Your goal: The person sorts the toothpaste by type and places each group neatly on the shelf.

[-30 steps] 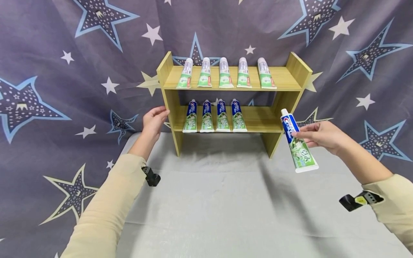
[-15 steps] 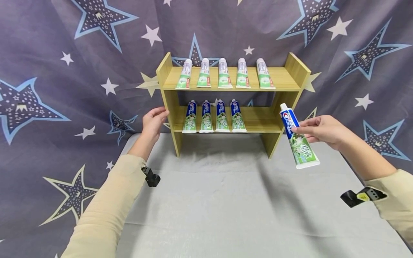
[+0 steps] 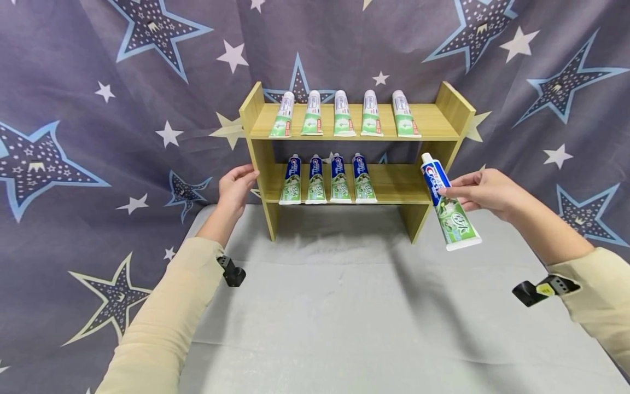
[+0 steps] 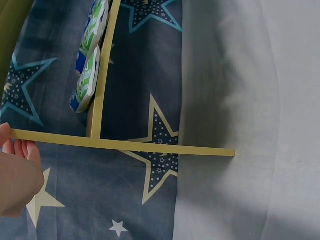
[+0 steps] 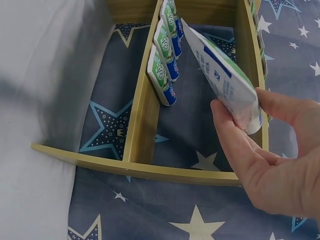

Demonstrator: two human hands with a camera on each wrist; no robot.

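My right hand [image 3: 494, 194] pinches a blue and green toothpaste tube [image 3: 455, 221] between thumb and fingers, cap up and tilted left. It hangs in front of the right side of a wooden shelf [image 3: 394, 186]. In the right wrist view, the white back of this tube [image 5: 220, 75] shows. My left hand [image 3: 235, 191] holds the shelf's left side panel by its edge; in the left wrist view, part of this hand [image 4: 20, 180] is cut off. Several blue and green tubes [image 3: 339, 180] lean in a row on the lower tier, to the left.
Several white and green toothpaste tubes [image 3: 343, 115] line the upper tier. The shelf stands on a grey cloth [image 3: 334, 317] against a star-patterned curtain [image 3: 162, 98]. A bare stretch of the lower tier [image 3: 398, 191] lies right of its row.
My right hand has raised the held toothpaste tube and brought it slightly left, nearer the shelf. The left hand and the tubes on the shelf stay in place.
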